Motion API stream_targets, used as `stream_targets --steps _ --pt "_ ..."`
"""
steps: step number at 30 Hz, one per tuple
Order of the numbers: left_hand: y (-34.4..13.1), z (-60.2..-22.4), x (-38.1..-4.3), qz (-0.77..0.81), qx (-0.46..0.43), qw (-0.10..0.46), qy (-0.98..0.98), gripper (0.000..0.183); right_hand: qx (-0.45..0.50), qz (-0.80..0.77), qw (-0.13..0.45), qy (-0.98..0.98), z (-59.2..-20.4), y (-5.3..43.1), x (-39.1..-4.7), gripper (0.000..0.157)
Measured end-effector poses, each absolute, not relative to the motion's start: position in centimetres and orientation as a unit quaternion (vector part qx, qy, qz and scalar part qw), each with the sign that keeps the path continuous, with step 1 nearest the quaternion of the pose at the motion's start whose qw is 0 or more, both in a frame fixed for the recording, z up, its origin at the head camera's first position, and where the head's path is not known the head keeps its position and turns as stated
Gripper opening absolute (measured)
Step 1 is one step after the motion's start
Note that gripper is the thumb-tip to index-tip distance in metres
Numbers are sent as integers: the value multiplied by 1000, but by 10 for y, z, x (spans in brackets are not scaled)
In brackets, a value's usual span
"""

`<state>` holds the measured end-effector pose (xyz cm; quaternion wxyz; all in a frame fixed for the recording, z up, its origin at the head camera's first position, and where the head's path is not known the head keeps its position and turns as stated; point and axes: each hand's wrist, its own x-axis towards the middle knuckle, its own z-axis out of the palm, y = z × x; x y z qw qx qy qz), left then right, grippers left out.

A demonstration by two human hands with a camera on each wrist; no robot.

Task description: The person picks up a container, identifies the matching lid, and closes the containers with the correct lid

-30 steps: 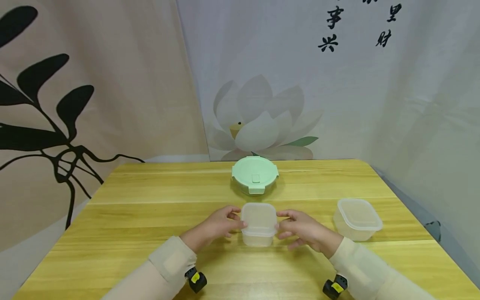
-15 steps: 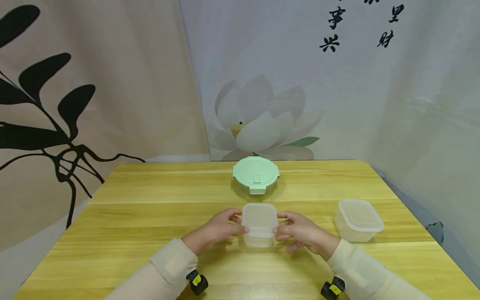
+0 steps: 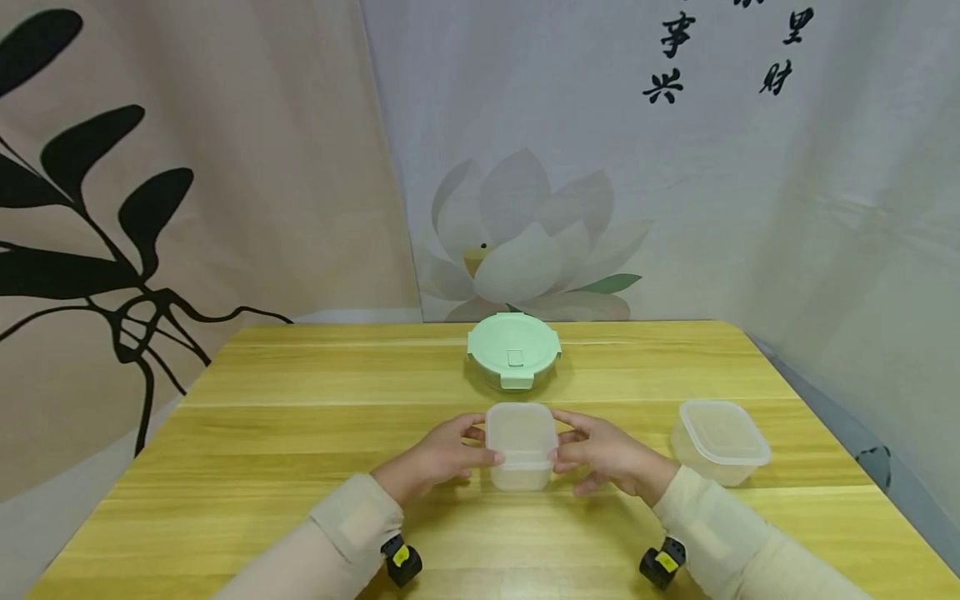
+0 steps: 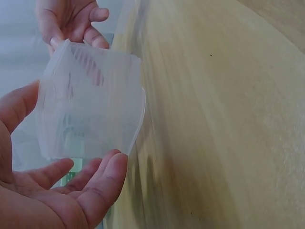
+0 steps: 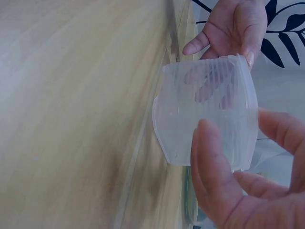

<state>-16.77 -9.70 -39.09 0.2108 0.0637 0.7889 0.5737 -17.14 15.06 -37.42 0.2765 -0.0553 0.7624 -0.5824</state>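
A small translucent plastic food container [image 3: 522, 446] with a pale lid is between my two hands in the middle of the table. From its left side my left hand [image 3: 447, 454] grips it, the thumb at the lid's edge and the fingers along the wall. On the opposite side my right hand [image 3: 609, 454] holds it with the thumb near the lid and the forefinger by its far corner. Both wrist views show the container's [image 4: 95, 105] clear walls between the hands. Whether its base touches the table cannot be told.
Behind the held container stands a round container with a mint-green clip lid [image 3: 514, 348]. A second translucent lidded container [image 3: 722, 440] sits to the right, beyond my right forearm. The wooden table [image 3: 300, 417] reaches to a printed cloth backdrop [image 3: 525, 233].
My fingers and thumbs have closed in on the container's sides. The container has shifted very slightly; the other two containers stay in place.
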Motion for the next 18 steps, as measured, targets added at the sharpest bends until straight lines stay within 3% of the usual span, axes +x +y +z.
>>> stream_targets --steps 18 --pt "-96 -389 -169 572 53 214 790 66 -53 -590 277 756 -380 153 -176 75"
